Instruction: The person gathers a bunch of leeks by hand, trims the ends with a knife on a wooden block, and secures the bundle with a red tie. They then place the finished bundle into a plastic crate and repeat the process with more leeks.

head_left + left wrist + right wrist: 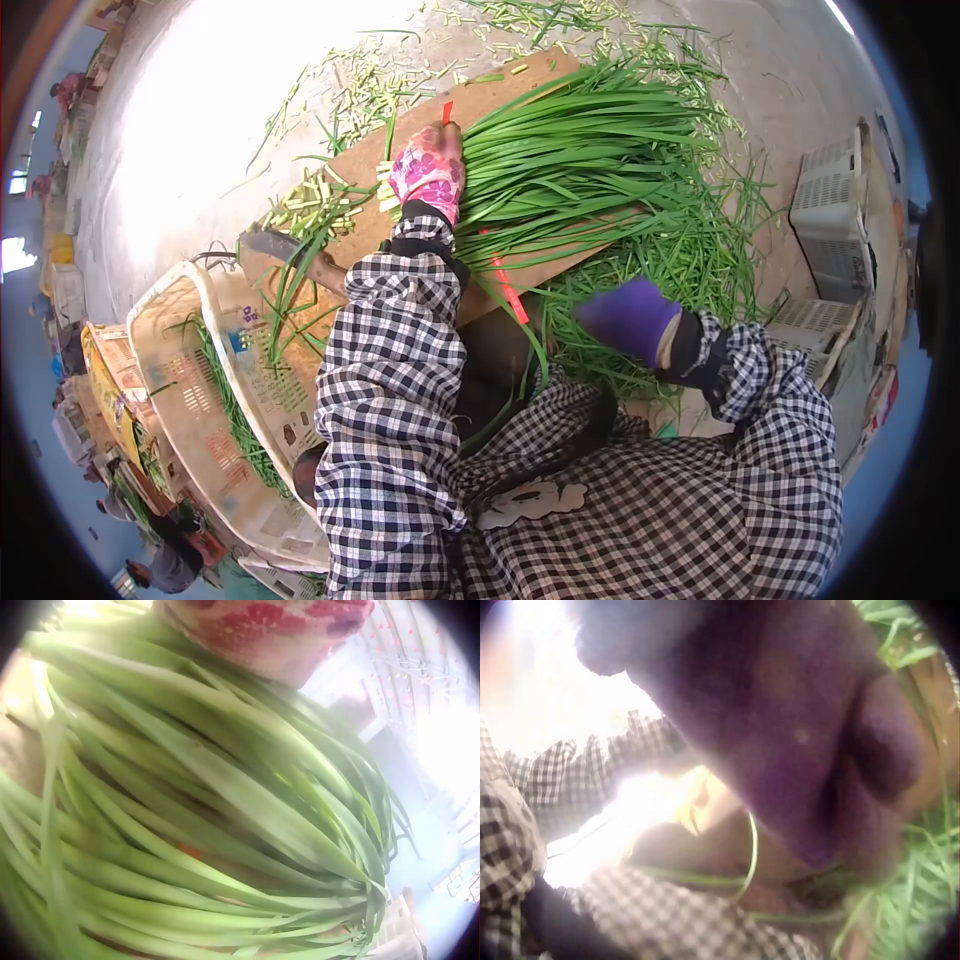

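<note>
Long green stalks (590, 150) lie in a thick bundle across a brown board (550, 270), their leafy ends to the right. At the bundle's left end, my left hand (430, 168), in a pink floral glove, grips the stalks near a red strip; its fingertips are mostly hidden. The left wrist view has that glove (274, 634) at the top, above the leaves (202, 772). Blurred, my right hand (632, 318) in a purple glove hovers over loose greens below the board. In the right wrist view this hand (780, 727) shows nothing held, the thumb beside loosely bent fingers.
A curved blade (270, 243) lies at the board's left by cut stalk pieces (318, 205). A pale plastic basket (215, 400) with greens stands at lower left. Loose green trimmings (700, 250) spread right of the board. White crates (830, 205) stand at far right.
</note>
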{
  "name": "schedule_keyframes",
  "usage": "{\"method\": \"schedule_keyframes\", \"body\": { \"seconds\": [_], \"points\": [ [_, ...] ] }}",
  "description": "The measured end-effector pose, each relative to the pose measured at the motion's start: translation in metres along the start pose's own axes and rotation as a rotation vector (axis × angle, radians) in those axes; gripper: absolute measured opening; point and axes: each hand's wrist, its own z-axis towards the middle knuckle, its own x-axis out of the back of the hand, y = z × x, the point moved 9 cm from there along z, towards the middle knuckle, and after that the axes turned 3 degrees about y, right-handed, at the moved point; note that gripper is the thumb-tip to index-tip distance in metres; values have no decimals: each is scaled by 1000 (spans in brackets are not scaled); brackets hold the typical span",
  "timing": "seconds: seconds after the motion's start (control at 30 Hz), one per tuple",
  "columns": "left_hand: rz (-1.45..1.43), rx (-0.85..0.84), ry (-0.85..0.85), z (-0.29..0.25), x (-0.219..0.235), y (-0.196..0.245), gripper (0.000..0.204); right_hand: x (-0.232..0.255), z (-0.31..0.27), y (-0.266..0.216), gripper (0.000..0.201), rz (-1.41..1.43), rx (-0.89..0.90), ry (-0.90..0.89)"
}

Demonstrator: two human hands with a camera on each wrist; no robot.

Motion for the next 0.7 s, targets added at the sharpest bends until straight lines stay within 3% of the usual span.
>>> {"method": "schedule_keyframes", "body": {
  "seconds": [0.07, 0.27, 0.4, 0.47, 0.6, 0.67, 0.7],
  "points": [
    [21, -6, 3, 3, -3, -2, 37, 75, 16, -19, 36, -24, 144, 513],
    [-15, -12, 25, 0, -2, -1, 36, 25, 60, -32, 18, -7, 348, 423],
    [-30, -29, 37, -2, -1, -1, 33, 35, 64, -32, 12, -51, 301, 396],
    [-37, -39, 61, -3, 0, 0, 30, 48, 62, -24, 7, 189, 292, 453],
    [-69, -69, 81, -6, 0, 1, 30, 35, 58, -25, 5, 37, 265, 433],
    [-85, -62, 66, -5, 1, 1, 29, 26, 55, -43, 12, 164, 477, 292],
    [-81, -58, 69, -5, 2, 1, 29, 0, 48, -54, 14, 154, 521, 78]
  ]
}}
